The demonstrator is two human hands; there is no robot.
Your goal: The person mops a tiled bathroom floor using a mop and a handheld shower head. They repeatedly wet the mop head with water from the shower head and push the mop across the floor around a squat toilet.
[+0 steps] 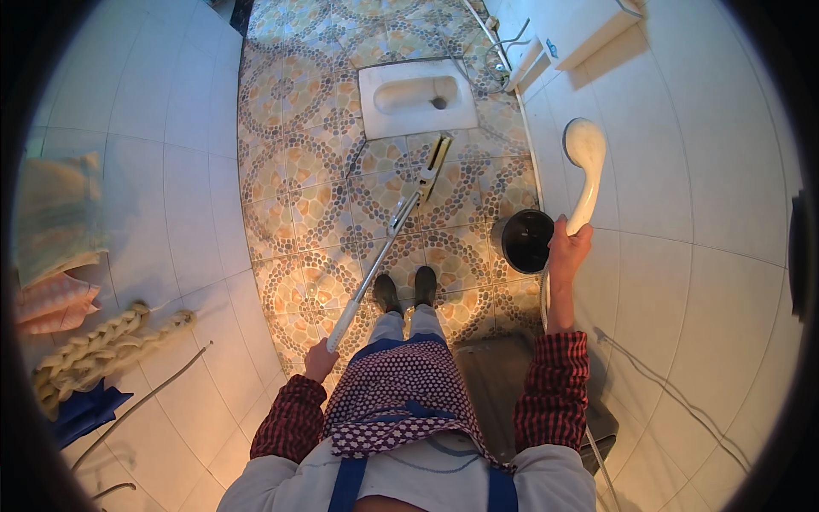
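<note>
Person stands on a patterned tile floor [286,205], both hands busy. Left hand [321,360] is closed round the grip end of a mop [375,265]; the pole slants forward, away from the body, its head [437,158] lying just this side of a white squat toilet [465,121]. Can't tell whether that head presses on the tiles or hangs just above. Right hand [569,252] is wrapped round the handle of a cream shower head [589,158], held up near the right wall, face turned left. No spray that I can make out.

Risks, quick: one-handed hold at the pole's very end gives poor leverage, so the mop could twist or swing sideways if its head snags on the toilet rim. Tiles, if wet, could slide under the dark shoes [386,293]. The black bucket [527,241] sits below the right hand; a dropped shower head could hit it, or a tugged hose [545,299] could catch it and tip it. Dark box [495,384] right beside the right leg: a step back or sideways could bump it.
</note>
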